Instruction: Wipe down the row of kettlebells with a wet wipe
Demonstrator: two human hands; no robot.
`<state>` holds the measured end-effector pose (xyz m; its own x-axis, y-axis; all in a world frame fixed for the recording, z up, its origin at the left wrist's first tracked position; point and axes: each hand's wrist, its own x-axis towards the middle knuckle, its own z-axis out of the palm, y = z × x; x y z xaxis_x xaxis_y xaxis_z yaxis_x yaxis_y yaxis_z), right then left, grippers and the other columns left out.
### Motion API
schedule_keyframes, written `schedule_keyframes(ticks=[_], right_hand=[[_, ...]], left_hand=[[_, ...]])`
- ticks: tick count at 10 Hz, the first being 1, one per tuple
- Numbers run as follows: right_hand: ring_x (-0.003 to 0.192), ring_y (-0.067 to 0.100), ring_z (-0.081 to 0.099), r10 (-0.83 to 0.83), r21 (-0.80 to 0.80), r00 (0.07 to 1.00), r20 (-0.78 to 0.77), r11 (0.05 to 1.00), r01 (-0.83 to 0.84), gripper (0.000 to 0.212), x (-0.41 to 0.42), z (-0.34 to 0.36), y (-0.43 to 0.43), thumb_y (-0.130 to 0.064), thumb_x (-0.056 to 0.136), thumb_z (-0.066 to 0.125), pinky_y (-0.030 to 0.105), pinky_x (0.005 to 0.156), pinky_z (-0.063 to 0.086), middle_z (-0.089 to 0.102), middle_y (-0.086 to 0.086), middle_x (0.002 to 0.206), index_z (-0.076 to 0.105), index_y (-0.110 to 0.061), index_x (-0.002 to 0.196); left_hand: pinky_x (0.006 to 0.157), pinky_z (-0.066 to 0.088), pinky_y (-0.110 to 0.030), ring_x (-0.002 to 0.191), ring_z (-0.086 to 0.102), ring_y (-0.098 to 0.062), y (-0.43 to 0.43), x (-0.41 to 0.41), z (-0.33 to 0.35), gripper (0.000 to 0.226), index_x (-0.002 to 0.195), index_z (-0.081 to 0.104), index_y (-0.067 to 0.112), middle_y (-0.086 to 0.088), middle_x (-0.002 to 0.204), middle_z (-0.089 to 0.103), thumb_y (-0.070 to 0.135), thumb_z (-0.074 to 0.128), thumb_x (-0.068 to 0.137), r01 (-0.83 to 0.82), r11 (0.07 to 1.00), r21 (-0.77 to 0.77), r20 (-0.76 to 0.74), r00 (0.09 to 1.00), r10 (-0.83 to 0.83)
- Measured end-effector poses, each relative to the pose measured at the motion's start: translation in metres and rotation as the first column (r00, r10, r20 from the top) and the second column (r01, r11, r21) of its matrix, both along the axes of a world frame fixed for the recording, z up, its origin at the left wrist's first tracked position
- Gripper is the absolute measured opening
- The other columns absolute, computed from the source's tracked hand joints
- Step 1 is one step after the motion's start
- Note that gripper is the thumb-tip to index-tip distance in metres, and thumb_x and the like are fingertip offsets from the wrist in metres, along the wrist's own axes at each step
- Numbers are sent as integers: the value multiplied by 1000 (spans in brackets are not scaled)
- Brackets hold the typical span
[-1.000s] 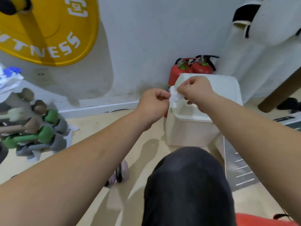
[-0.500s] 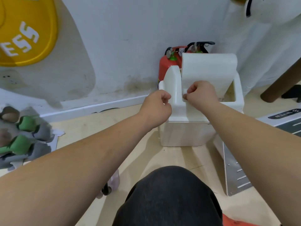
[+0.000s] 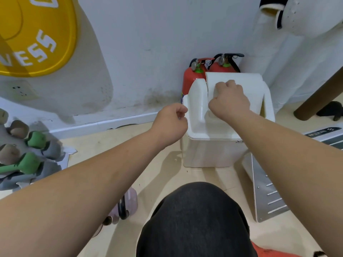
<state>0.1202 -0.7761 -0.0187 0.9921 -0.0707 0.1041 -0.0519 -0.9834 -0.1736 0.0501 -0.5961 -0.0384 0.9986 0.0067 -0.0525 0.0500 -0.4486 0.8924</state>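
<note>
My right hand [image 3: 229, 100] is curled into a fist with its knuckles pressed against the tilted swing flap [image 3: 248, 84] of a white lidded bin [image 3: 209, 151]. My left hand [image 3: 169, 124] hovers just left of the bin's rim, fingers curled and thumb against forefinger. No wet wipe shows in either hand. A pale pink kettlebell [image 3: 130, 201] with a dark handle stands on the floor under my left forearm, partly hidden.
Two red fire extinguishers [image 3: 193, 76] stand behind the bin against the white wall. A pile of green and grey dumbbells [image 3: 27, 154] lies at the left. A yellow weight plate [image 3: 37, 34] leans top left. A metal-faced step [image 3: 267, 188] is at the right. My dark-clothed knee [image 3: 193, 219] fills the bottom.
One second ago both hands held a small white wipe in front of the closed bin. Since then the flap has tipped open, my right hand pushed onto it, and the wipe went out of sight.
</note>
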Motion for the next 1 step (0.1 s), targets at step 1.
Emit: schedule_keyframes(ticks=[1], right_hand=[[129,37,40,55,59,994,-98,997,-49,48,1,1,4,-17,79,48,49,94,45,42,15,139,49,-7,126]], left_hand=[[67,50,-18,97,64,-17,3,-7,4,32,119,65,21,5,115,65,9,52,92,17,1000,23,10,1000,-17]])
